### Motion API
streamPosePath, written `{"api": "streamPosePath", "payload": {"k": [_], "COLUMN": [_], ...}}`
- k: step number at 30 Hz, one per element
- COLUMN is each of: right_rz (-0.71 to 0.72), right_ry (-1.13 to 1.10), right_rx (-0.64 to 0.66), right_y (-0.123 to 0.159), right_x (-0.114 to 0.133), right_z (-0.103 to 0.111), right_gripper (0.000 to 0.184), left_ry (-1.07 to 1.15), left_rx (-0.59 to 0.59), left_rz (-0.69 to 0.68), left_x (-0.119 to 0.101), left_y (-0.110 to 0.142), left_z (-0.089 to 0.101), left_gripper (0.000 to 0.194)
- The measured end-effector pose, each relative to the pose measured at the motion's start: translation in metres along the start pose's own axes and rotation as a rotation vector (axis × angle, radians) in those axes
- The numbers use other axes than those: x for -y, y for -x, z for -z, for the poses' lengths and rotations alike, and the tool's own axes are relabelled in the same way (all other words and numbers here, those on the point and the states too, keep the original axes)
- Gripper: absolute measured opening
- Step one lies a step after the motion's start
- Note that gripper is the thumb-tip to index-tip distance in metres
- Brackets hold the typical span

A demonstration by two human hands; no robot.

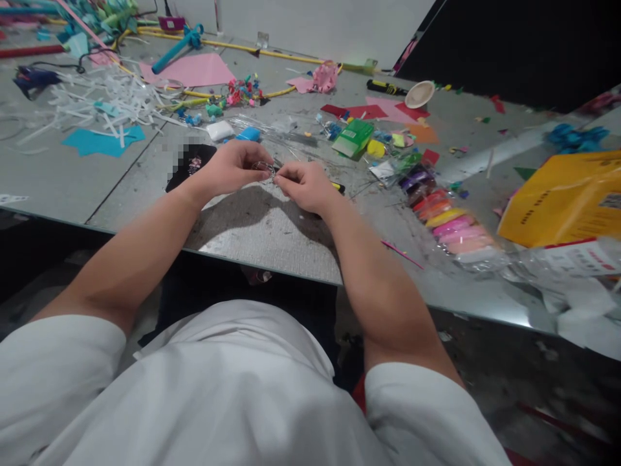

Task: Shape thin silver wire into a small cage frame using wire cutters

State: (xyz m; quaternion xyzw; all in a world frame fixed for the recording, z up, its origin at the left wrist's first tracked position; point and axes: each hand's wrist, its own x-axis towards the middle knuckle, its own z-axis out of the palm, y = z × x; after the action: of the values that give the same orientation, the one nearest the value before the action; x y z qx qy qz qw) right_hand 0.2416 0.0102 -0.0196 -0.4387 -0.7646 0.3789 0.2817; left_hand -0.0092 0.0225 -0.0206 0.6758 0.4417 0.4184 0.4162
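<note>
My left hand (237,167) is closed, with thumb and fingertips pinching a small ring of thin, shiny wire (263,167). Close beside it, my right hand (306,184) pinches at the ring's right side; its fingertips hide the exact spot. Both hands are just above the near part of the grey table. Behind my left wrist lies a black item with a small pink pattern (195,163), partly blurred out. A white packet (220,131) and a blue packet (249,134) lie just beyond my left hand. A yellow-and-black tool (338,188) shows partly behind my right wrist.
Colourful clay packs (451,223) and a yellow envelope (567,197) lie on the right. White paper strips (104,97) and pink paper (194,70) are at the back left. A green packet (353,138) and a pale cup (420,94) stand farther back.
</note>
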Motion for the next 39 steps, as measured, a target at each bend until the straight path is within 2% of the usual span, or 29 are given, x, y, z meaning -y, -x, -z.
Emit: {"api": "streamPosePath", "payload": {"k": [4, 10, 13, 17, 25, 32, 39], "right_rz": [0.009, 0.029, 0.040, 0.054, 0.020, -0.029, -0.088], "right_ry": [0.006, 0.085, 0.032, -0.037, 0.002, -0.048, -0.093], "right_rx": [0.004, -0.077, -0.100, -0.061, -0.054, -0.024, -0.005], "right_y": [-0.002, -0.004, -0.005, -0.006, -0.003, -0.002, 0.004], "right_x": [-0.003, -0.006, -0.006, -0.008, -0.005, 0.000, 0.008], "right_z": [0.002, 0.000, -0.003, -0.006, -0.007, -0.008, -0.006], "right_gripper": [0.036, 0.043, 0.049, 0.043, 0.040, 0.043, 0.030], "left_ry": [-0.033, 0.018, 0.067, 0.073, -0.083, -0.084, -0.103], "left_rx": [0.022, 0.000, -0.013, -0.002, 0.044, 0.030, 0.039], "left_rz": [0.069, 0.053, 0.084, 0.116, 0.024, 0.000, -0.054], "left_x": [-0.006, -0.010, -0.010, -0.007, 0.001, 0.002, 0.016], "left_y": [-0.001, 0.000, 0.001, -0.001, -0.004, -0.006, -0.012], "left_z": [0.001, -0.001, -0.004, -0.005, -0.002, -0.006, -0.004], "left_gripper": [0.029, 0.029, 0.033, 0.030, 0.029, 0.032, 0.028]}}
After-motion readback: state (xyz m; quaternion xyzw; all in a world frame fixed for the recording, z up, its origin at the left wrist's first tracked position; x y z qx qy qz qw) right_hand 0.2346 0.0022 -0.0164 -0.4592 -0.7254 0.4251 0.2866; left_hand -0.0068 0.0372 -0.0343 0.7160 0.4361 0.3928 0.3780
